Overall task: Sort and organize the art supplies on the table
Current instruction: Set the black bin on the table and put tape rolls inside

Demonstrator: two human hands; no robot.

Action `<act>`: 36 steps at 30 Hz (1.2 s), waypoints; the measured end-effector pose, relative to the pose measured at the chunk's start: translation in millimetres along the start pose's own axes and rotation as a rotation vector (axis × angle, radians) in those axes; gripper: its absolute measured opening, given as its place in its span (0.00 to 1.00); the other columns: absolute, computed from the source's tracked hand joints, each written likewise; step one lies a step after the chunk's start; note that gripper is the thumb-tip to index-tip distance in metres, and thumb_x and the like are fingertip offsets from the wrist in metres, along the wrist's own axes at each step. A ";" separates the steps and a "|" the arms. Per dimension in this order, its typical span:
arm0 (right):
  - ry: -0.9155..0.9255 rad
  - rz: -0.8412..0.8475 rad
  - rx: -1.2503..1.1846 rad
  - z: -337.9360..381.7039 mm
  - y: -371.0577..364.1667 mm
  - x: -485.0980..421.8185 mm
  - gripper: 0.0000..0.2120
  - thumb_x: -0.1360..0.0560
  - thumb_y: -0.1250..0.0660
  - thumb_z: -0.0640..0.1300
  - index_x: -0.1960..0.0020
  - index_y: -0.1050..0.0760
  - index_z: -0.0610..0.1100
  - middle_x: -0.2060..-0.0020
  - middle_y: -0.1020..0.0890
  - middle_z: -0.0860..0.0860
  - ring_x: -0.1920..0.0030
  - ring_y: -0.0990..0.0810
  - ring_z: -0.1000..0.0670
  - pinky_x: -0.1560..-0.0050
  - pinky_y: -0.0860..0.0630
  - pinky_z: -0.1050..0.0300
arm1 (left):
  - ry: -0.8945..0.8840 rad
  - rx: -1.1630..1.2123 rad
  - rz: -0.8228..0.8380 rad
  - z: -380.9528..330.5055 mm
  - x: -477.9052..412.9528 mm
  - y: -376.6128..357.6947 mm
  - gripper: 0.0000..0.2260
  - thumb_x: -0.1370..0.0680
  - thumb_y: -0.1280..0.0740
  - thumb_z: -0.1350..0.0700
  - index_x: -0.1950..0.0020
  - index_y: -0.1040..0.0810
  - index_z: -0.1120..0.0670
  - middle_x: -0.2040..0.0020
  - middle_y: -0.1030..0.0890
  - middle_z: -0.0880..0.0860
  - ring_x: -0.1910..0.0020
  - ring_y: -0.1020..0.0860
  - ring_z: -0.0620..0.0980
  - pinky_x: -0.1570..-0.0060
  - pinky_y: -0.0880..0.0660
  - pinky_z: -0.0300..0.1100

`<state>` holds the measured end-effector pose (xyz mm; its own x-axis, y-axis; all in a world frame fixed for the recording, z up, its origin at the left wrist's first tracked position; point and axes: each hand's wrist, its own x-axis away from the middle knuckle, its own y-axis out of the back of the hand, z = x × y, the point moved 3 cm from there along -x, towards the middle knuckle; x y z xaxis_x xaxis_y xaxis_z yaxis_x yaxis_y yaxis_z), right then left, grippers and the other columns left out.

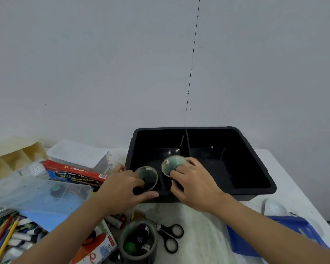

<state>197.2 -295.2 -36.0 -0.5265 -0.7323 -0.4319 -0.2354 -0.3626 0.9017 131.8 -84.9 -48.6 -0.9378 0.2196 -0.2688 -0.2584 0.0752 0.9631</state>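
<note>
L cup (149,173) upright, R cup (172,164) tilted, both in black bin (208,128), L compartment.

Obs.: two bare hands and forearms are recorded, no garment in view.

Left hand (122,187), at the near-left corner of the black bin (198,128): uncovered from fingertips to wrist. The thumb is seen in full; the fingertips are hidden.

Left forearm (65,231), nearer than the bin and to its left: uncovered down to the frame edge.

Right hand (194,183), at the bin's near rim: uncovered, knuckles and four fingers seen from above.

Right forearm (274,225), nearer than the bin and to its right: likewise uncovered to the frame edge.

Nails: too blurred to be described.
</note>
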 end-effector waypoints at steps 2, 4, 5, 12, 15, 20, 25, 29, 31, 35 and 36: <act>-0.016 0.098 -0.007 -1.4 -10.4 2.4 0.17 0.20 0.44 0.49 0.66 0.28 0.48 0.72 0.27 0.55 0.70 0.29 0.52 0.41 0.27 0.53 | -0.008 0.003 0.083 -0.9 1.2 -2.5 0.31 0.24 0.53 0.24 0.66 0.25 0.45 0.68 0.29 0.41 0.64 0.32 0.39 0.43 0.37 0.47; -0.012 0.187 -0.027 -2.8 -15.9 3.7 0.19 0.18 0.49 0.51 0.64 0.30 0.49 0.72 0.27 0.55 0.70 0.29 0.51 0.43 0.28 0.53 | 0.002 0.001 0.141 1.0 0.3 -3.6 0.31 0.24 0.55 0.23 0.63 0.25 0.45 0.65 0.28 0.42 0.60 0.31 0.39 0.42 0.40 0.47; 0.011 0.242 -0.035 -3.0 -16.8 3.6 0.20 0.17 0.52 0.53 0.62 0.31 0.50 0.70 0.26 0.55 0.69 0.29 0.52 0.43 0.29 0.53 | -0.003 -0.006 0.164 0.8 -0.5 -3.3 0.32 0.24 0.56 0.24 0.62 0.24 0.45 0.63 0.26 0.42 0.58 0.30 0.39 0.42 0.41 0.47; 0.092 0.475 0.067 12.1 -14.2 -3.1 0.22 0.15 0.60 0.61 0.53 0.32 0.54 0.68 0.25 0.54 0.64 0.25 0.50 0.42 0.34 0.49 | -0.087 -0.043 0.201 -14.5 4.2 -7.9 0.32 0.21 0.68 0.32 0.49 0.26 0.42 0.56 0.23 0.42 0.56 0.25 0.42 0.42 0.41 0.51; 0.074 0.571 0.056 14.8 -16.1 -7.5 0.22 0.16 0.61 0.62 0.55 0.33 0.56 0.65 0.23 0.54 0.63 0.25 0.49 0.36 0.37 0.47 | -0.105 -0.063 0.274 -15.4 2.6 -6.7 0.30 0.21 0.66 0.33 0.49 0.27 0.43 0.56 0.23 0.42 0.58 0.26 0.43 0.41 0.42 0.51; 0.068 0.501 0.066 19.4 -9.3 -2.5 0.23 0.16 0.64 0.59 0.29 0.36 0.60 0.66 0.30 0.55 0.63 0.27 0.48 0.43 0.37 0.49 | -0.092 -0.045 0.333 -15.2 0.2 -2.5 0.31 0.21 0.62 0.32 0.45 0.23 0.44 0.53 0.20 0.43 0.54 0.24 0.44 0.40 0.43 0.50; -0.096 0.160 -0.154 12.9 -14.6 1.2 0.27 0.21 0.54 0.69 0.49 0.23 0.53 0.60 0.21 0.58 0.60 0.25 0.55 0.48 0.28 0.55 | -0.021 0.179 0.079 -23.3 12.6 5.6 0.19 0.18 0.47 0.38 0.43 0.20 0.45 0.52 0.20 0.42 0.53 0.25 0.42 0.47 0.33 0.42; -0.046 -0.113 -0.390 36.1 -10.0 11.0 0.05 0.22 0.34 0.47 0.53 0.22 0.46 0.58 0.22 0.54 0.56 0.25 0.53 0.51 0.25 0.53 | 0.160 0.452 -0.146 -18.3 30.9 19.5 0.06 0.19 0.34 0.52 0.45 0.19 0.48 0.56 0.21 0.41 0.57 0.24 0.40 0.56 0.25 0.39; 0.004 -0.066 -0.485 61.3 -2.7 17.0 0.07 0.21 0.35 0.48 0.54 0.22 0.45 0.59 0.22 0.54 0.58 0.25 0.54 0.55 0.25 0.55 | 0.234 0.474 -0.192 -13.6 45.4 28.7 0.04 0.19 0.34 0.53 0.47 0.20 0.48 0.58 0.20 0.43 0.59 0.23 0.42 0.58 0.24 0.41; 0.160 0.119 -0.466 103.7 3.9 27.2 0.16 0.19 0.40 0.57 0.55 0.23 0.47 0.62 0.23 0.55 0.62 0.28 0.56 0.59 0.27 0.57 | 0.317 0.446 -0.233 -1.8 78.6 44.2 0.02 0.20 0.33 0.54 0.50 0.21 0.47 0.59 0.21 0.43 0.59 0.23 0.43 0.59 0.25 0.43; 0.203 0.165 -0.427 110.8 2.2 30.2 0.17 0.19 0.41 0.60 0.54 0.22 0.48 0.60 0.22 0.55 0.61 0.27 0.56 0.57 0.27 0.59 | 0.345 0.437 -0.230 1.1 86.6 46.0 0.02 0.20 0.33 0.53 0.51 0.20 0.47 0.60 0.21 0.43 0.60 0.23 0.44 0.60 0.25 0.43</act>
<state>90.3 -254.2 -45.0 -0.3486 -0.8818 -0.3176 0.2150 -0.4050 0.8887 39.0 -61.4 -27.6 -0.9092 -0.1729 -0.3786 -0.4128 0.4922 0.7664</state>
